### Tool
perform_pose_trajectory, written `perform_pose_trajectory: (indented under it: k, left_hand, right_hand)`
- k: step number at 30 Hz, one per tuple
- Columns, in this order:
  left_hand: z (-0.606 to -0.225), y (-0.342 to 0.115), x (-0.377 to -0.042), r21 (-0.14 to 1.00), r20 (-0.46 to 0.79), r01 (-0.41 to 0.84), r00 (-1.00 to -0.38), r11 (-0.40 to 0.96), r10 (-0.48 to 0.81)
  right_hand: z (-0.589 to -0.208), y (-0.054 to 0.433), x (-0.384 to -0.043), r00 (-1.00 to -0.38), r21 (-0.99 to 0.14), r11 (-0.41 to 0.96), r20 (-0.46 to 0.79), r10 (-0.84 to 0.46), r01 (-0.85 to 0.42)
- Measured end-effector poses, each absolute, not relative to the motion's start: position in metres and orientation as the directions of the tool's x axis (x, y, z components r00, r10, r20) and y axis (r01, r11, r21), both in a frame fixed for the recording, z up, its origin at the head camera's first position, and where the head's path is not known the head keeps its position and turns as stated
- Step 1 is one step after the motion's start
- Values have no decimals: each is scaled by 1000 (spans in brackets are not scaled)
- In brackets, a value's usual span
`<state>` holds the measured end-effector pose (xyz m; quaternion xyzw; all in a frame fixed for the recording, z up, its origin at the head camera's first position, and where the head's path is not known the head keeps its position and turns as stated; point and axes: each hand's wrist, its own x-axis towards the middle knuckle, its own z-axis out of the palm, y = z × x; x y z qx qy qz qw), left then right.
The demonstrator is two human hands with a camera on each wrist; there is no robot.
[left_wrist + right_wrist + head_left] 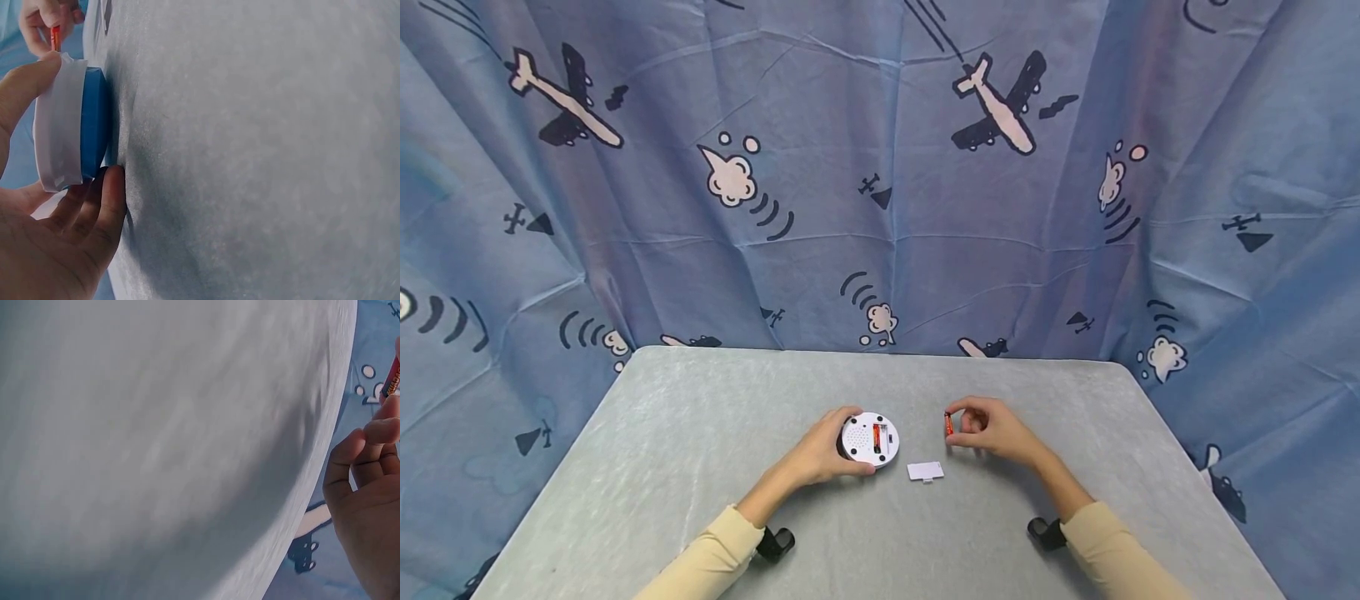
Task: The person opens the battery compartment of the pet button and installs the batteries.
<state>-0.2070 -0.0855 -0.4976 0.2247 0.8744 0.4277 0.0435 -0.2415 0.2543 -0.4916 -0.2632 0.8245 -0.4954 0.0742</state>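
Observation:
My left hand (pixel 829 448) grips a round white device (pixel 859 454) by its edge, thumb on the near side and fingers on the far side. Its underside faces up, showing small dark feet, a dotted speaker grille and an uncovered battery slot with one red battery (pixel 876 437) in it. In the left wrist view the device's lower part (pixel 94 122) is blue. To the right, my right hand (pixel 996 429) pinches a second red battery (pixel 949 424) between thumb and fingertip. That battery (pixel 392 381) shows at the right wrist view's edge.
A white battery cover (pixel 925 471) with a small tab lies on the table between the hands. The grey cloth-covered table (pixel 715 400) ends at a blue curtain (pixel 820 208) printed with planes. Dark wrist-camera mounts (pixel 775 544) sit below both wrists.

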Motion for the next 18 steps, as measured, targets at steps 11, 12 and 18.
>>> perform_pose_trajectory:
  k: [11, 12, 18]
  left_hand:
    - [-498, -86, -207, 767, 126, 364, -893, 528, 433]
    - [-498, -86, -207, 767, 127, 365, -892, 528, 434]
    - [-498, -85, -207, 764, 123, 362, -894, 534, 431]
  right_hand:
    - [-494, 222, -244, -839, -872, 357, 102, -535, -334]
    - [-495, 220, -244, -837, -874, 354, 101, -538, -333]
    - [-498, 212, -243, -821, -875, 331, 120, -559, -353]
